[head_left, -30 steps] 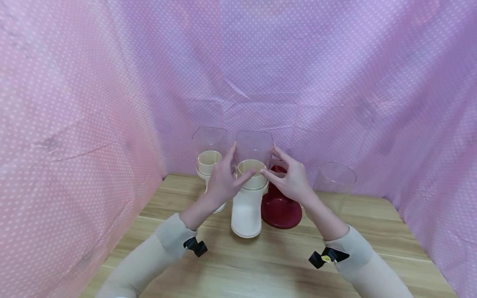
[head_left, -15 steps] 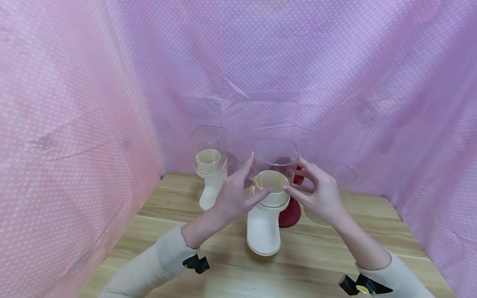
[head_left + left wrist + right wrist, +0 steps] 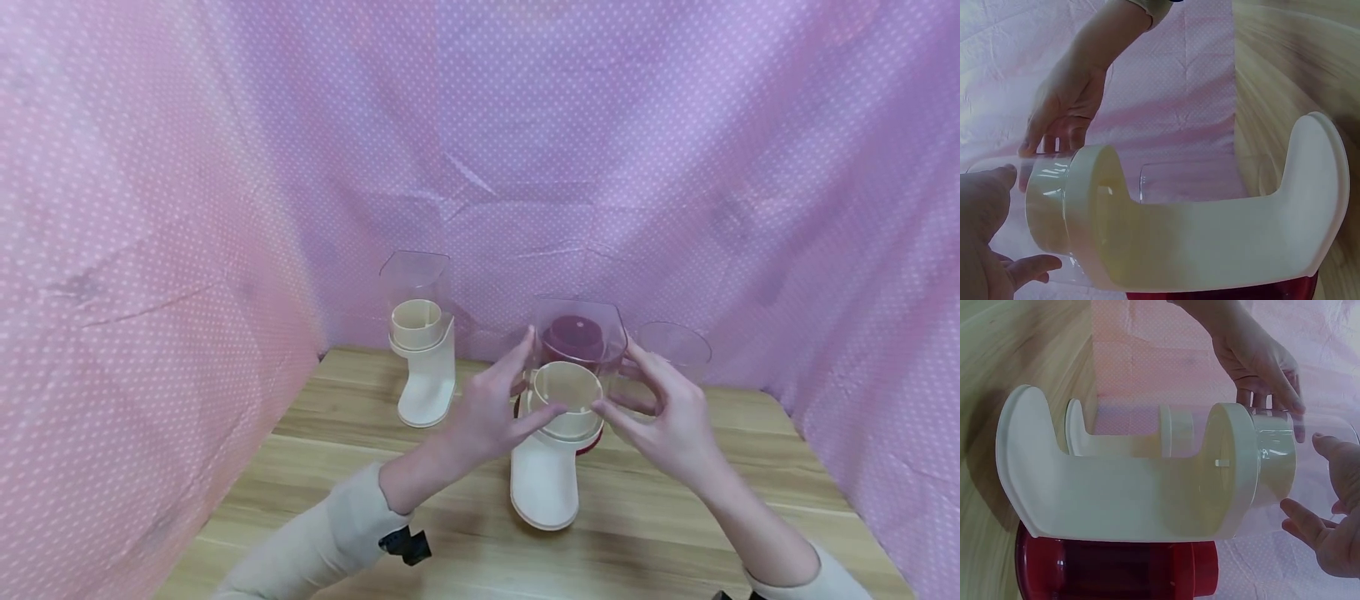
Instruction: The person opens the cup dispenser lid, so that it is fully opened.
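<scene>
A white dispenser stand (image 3: 543, 492) with a rounded foot stands upright in front of me. Its ring bears a clear plastic container (image 3: 551, 333) with a cream cup (image 3: 567, 396) inside its lower part. My left hand (image 3: 487, 408) grips the container from the left, thumb on the near side and fingers round the wall. From the right, my right hand (image 3: 667, 412) holds it the same way, the two thumbs close together. Both wrist views show fingertips along the clear wall near the cream cup. Right behind stands a red dispenser stand (image 3: 1116, 569), largely covered in the head view.
A second white dispenser stand (image 3: 427, 387) with its own clear container (image 3: 416, 275) is at the back left of the wooden table (image 3: 337, 400). Behind my right hand is a round clear container (image 3: 678, 346). Pink dotted cloth (image 3: 480, 167) encloses the table.
Both hands have brought the white stand and its clear container to the right and nearer to me, in front of the red stand. The gap to the other white stand has widened.
</scene>
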Action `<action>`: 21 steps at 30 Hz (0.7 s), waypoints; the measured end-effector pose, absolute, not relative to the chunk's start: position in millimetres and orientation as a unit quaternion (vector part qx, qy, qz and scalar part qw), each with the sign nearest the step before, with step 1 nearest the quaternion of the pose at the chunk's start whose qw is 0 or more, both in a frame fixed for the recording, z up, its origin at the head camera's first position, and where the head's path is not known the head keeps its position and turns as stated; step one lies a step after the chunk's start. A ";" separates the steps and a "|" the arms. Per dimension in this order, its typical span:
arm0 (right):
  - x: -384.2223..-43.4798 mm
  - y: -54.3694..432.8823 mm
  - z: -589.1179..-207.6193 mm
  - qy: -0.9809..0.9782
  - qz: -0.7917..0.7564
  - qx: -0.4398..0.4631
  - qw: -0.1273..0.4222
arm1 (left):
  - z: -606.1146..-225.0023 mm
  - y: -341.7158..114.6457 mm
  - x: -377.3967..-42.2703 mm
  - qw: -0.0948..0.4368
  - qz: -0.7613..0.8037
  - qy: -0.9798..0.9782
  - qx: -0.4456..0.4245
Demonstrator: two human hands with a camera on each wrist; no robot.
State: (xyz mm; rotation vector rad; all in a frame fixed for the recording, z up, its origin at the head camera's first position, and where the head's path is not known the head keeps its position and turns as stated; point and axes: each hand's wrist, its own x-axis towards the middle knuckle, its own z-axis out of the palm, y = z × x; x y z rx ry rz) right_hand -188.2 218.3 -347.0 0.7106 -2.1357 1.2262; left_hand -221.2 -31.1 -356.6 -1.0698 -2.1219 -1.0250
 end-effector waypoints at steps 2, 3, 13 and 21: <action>-185.5 220.1 -350.3 -0.802 0.457 0.262 0.282 | -360.2 -29.1 -219.5 0.271 -0.381 -0.790 -0.398; -184.5 220.9 -352.0 -0.803 0.456 0.261 0.282 | -362.2 -28.1 -218.7 0.271 -0.380 -0.790 -0.397; -177.7 227.5 -366.9 -0.806 0.445 0.263 0.287 | -379.7 -21.7 -211.5 0.298 -0.366 -0.789 -0.392; -175.3 230.3 -373.7 -0.800 0.450 0.266 0.296 | -384.4 -18.0 -207.2 0.306 -0.366 -0.786 -0.392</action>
